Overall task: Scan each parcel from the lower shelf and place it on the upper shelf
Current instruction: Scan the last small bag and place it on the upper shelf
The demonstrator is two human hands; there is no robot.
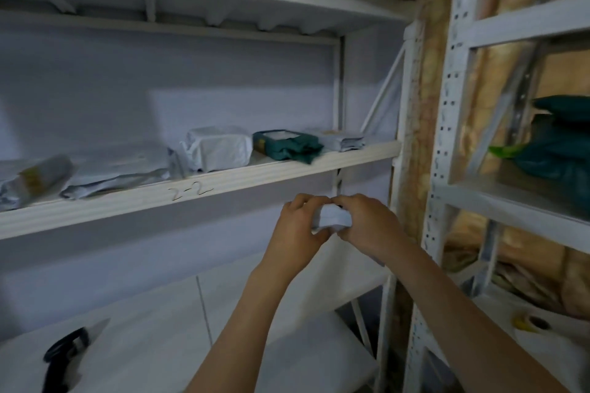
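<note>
Both hands, left (300, 226) and right (367, 226), grip a small white plastic-wrapped parcel (332, 217), largely hidden by fingers, just below the white metal upper shelf's (204, 191) front edge; blurred black handheld scanner (64, 357) lies on the lower shelf.

Light: dim, bluish, soft patch on the wall above the upper shelf (204, 183) | Shadows: deep beneath that shelf | Blur: motion smear throughout, strongest left of it | Distortion: wide-angle bowing, uprights right of it lean
</note>
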